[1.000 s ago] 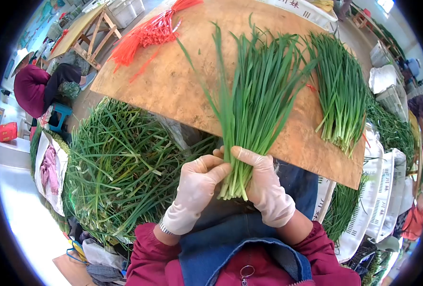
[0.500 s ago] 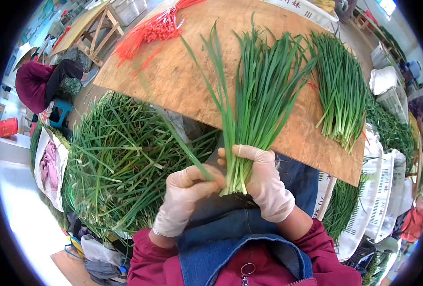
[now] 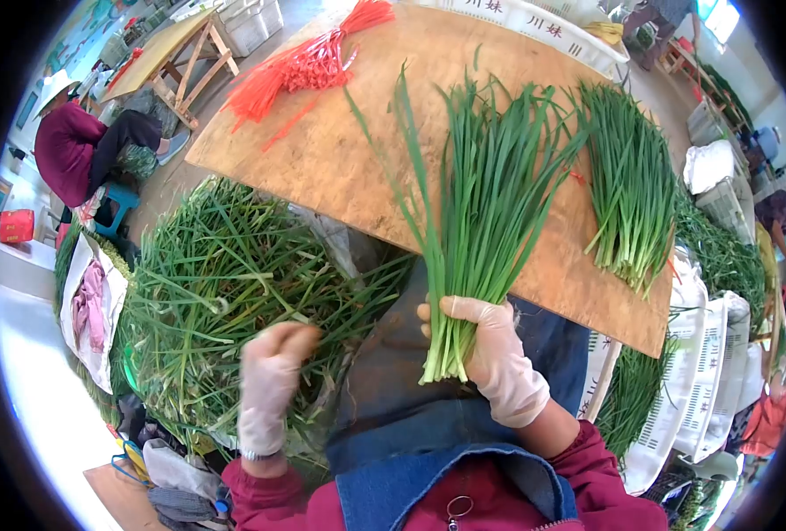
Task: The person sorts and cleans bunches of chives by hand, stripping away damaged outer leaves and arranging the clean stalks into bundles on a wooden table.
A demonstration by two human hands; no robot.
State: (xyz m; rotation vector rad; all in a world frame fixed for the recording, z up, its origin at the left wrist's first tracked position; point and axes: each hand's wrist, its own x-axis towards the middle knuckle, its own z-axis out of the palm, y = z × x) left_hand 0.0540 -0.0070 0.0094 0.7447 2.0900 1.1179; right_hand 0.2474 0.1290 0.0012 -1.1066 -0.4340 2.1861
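Note:
My right hand point(image 3: 497, 358), in a pale thin glove, grips a bunch of garlic chives point(image 3: 490, 203) near its cut stem ends. The leaves fan upward over the near edge of the wooden board, with a few strands splaying to the left. My left hand point(image 3: 273, 380), gloved too, hovers over a big heap of loose chive leaves point(image 3: 225, 292) at the left. Its fingers look curled but motion smears them, and I cannot make out anything between them. Another bunch of chives point(image 3: 632, 177) lies on the board's right side.
Red ties point(image 3: 309, 66) lie at the far left of the wooden board point(image 3: 366, 150). White crates point(image 3: 707, 372) stand at the right, with more chives point(image 3: 636, 398) under the board's edge. A person point(image 3: 79, 150) sits at the far left beside a wooden table point(image 3: 158, 57).
My left hand has moved left, away from the bunch, over the heap. The long leaf it held no longer shows in it. My right hand still grips the bunch, now slightly lower in view.

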